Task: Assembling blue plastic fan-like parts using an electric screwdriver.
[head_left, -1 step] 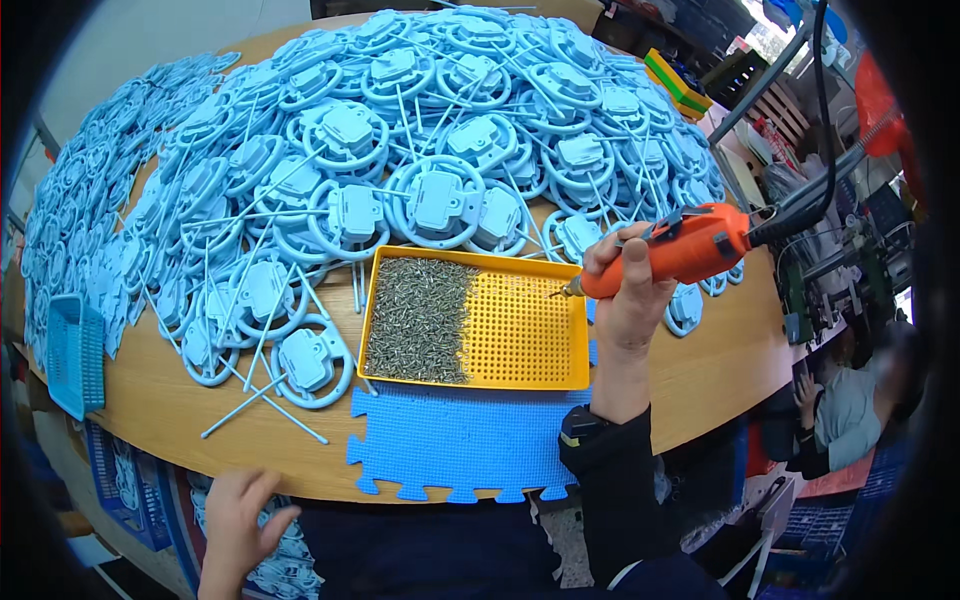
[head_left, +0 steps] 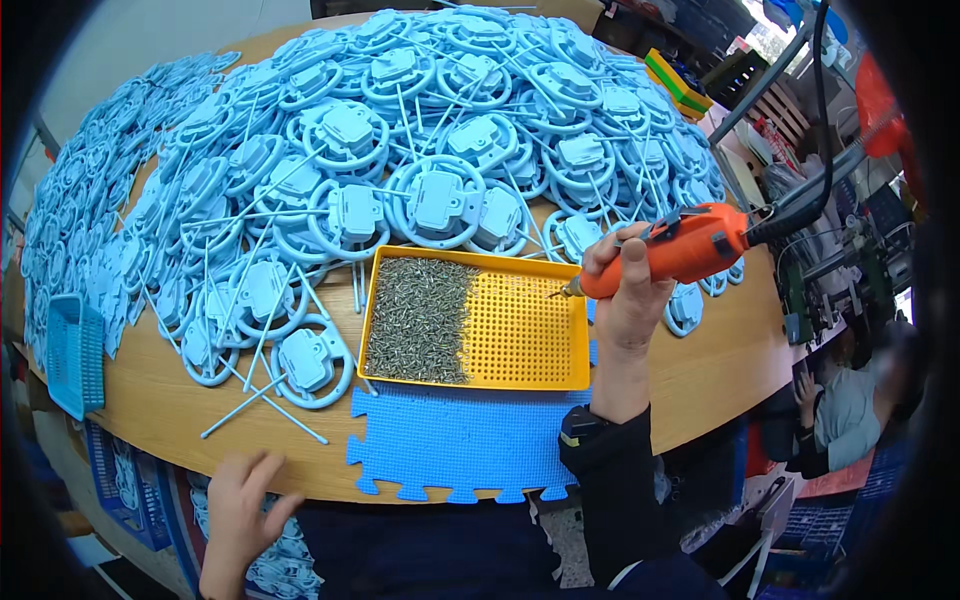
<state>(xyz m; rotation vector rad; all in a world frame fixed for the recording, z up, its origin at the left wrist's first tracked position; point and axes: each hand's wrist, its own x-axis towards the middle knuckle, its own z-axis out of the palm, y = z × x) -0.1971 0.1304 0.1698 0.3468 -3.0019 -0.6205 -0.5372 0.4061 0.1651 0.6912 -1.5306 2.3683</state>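
Note:
My right hand point(head_left: 632, 300) is wrapped around an orange electric screwdriver point(head_left: 700, 245), its bit pointing left over the right part of a yellow perforated tray point(head_left: 530, 385). Small silver screws point(head_left: 415, 320) are heaped in the tray's left half. At the table's near edge, on the left, my left hand point(head_left: 243, 510) hovers with fingers apart and holds nothing. A blue foam mat point(head_left: 460, 445) with jigsaw edges lies in front of the tray. Light-blue plastic ring-shaped parts point(head_left: 312, 362) with boxy centres and thin rods lie beyond my left hand.
A large heap of the same blue parts point(head_left: 435, 205) covers the far side of the wooden table point(head_left: 720, 390). A small blue basket point(head_left: 75, 360) stands at the left edge. A black cable point(head_left: 830, 130) runs up from the screwdriver. Another person point(head_left: 855, 410) is at the right.
My left hand has shifted very slightly up and to the right. My right hand and the screwdriver stay in nearly the same place.

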